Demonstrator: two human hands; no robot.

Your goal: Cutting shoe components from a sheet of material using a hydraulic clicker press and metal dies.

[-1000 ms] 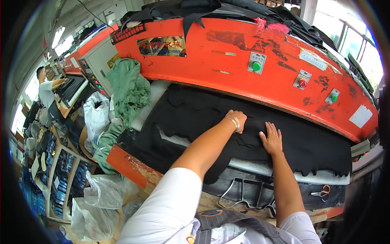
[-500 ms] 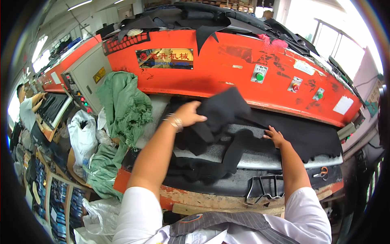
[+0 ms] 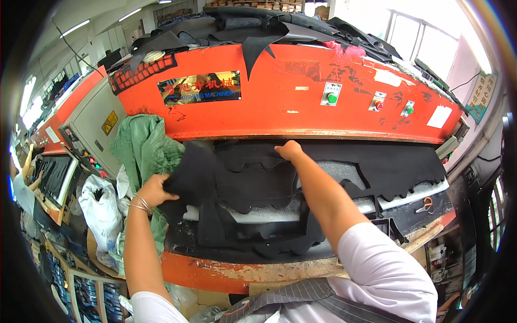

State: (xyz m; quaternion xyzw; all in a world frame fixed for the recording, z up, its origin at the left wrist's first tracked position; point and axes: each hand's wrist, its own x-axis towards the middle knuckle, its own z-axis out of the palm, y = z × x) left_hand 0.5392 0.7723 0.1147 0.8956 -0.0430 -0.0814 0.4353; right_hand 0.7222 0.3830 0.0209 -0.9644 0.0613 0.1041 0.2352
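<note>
My left hand point(image 3: 155, 191) is closed on the near-left end of a loose black sheet point(image 3: 194, 175), whose raised part is blurred. Farther right, my right hand point(image 3: 291, 151) has its fingers closed at a wide black sheet point(image 3: 398, 161) close under the orange machine beam; its fingertips are partly hidden. Both black pieces look like thin foam or fabric with cut-out, wavy edges. The pale cutting board point(image 3: 336, 171) shows through the gaps. Black offcut strips point(image 3: 291, 237) hang over the near side. A dark metal frame point(image 3: 396, 231) lies beside my right forearm.
The orange machine beam point(image 3: 269, 118) spans the back, with a green button point(image 3: 332, 98) and a red button point(image 3: 378, 105). Orange-handled scissors point(image 3: 427, 204) lie at the right. Green sacking point(image 3: 142, 145) and a white sack point(image 3: 100, 207) stand left. Another person point(image 3: 24, 185) works far left.
My left hand has moved left and nearer, pulling the loose black sheet along. My right hand, earlier spread flat at the right, has moved left and farther back. The view has shifted.
</note>
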